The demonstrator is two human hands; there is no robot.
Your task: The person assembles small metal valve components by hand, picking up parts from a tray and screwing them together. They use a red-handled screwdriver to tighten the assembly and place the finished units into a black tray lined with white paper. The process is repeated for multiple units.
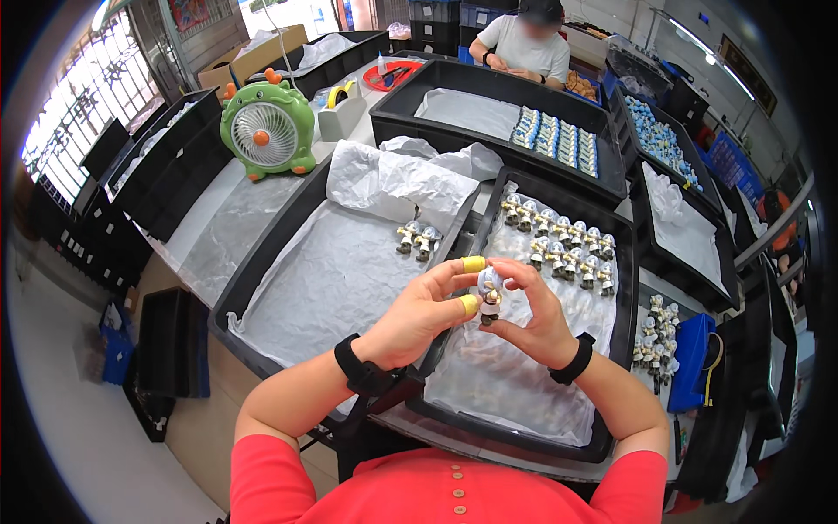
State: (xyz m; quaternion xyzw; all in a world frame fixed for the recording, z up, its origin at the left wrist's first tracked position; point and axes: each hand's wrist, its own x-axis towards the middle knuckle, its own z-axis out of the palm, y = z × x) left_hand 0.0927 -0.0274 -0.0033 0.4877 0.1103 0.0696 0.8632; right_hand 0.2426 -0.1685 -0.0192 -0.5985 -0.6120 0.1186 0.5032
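Observation:
Between both hands, over the right-hand tray, a small toy figurine (491, 295) with a silver-grey head and dark base is held upright. My left hand (423, 307), yellow tape on thumb and forefinger, pinches it from the left. Thumb and fingers of my right hand (534, 319) grip it at the top and base. Behind the hands, similar figurines (572, 236) stand in rows at the far end of the right tray (621, 306), which is lined with thin white sheet. Two more figurines (419, 239) rest on white paper in the left tray (262, 262).
A green fan (269, 131) stands at the back left beside a tape dispenser (342, 113). Farther back, a black tray (393, 122) holds blue-and-white figurines, and a person (532, 48) works behind it. At right lie loose figurines (656, 336) next to a blue bin (692, 362).

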